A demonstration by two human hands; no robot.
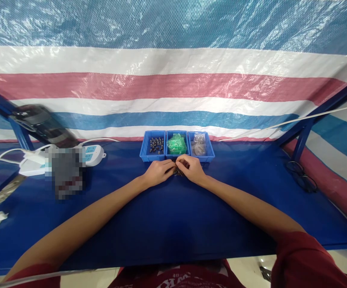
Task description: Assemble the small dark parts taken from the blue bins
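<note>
My left hand [159, 173] and right hand [191, 169] meet just in front of the bins, fingertips together over some small brownish pieces [178, 172] at the tabletop. Both sets of fingers are bent inward in a loose pinch, the right thumb and forefinger curling round to make a ring; my fingers hide the contact, so I cannot tell whether either one truly grips a piece. I suppose I work this close because the pieces are tiny and both hands can steady them

Three blue bins stand side by side, probably so each kind is a short reach away: the left bin [144, 154] has dark metal parts [156, 145], the middle bin [170, 156] a green packet [176, 143], the right bin [206, 158] clear bags [199, 146]

Behind the bins the striped sheet [173, 86] hangs close, so there's little depth that way, and the bin fronts sit right beside my knuckles. The blue tabletop [176, 216] spreads between my forearms to its near edge by my shirt [191, 276]. Sideways my reach runs leftward to the power strip [94, 155] and rightward towards the dark glasses [302, 176]
</note>
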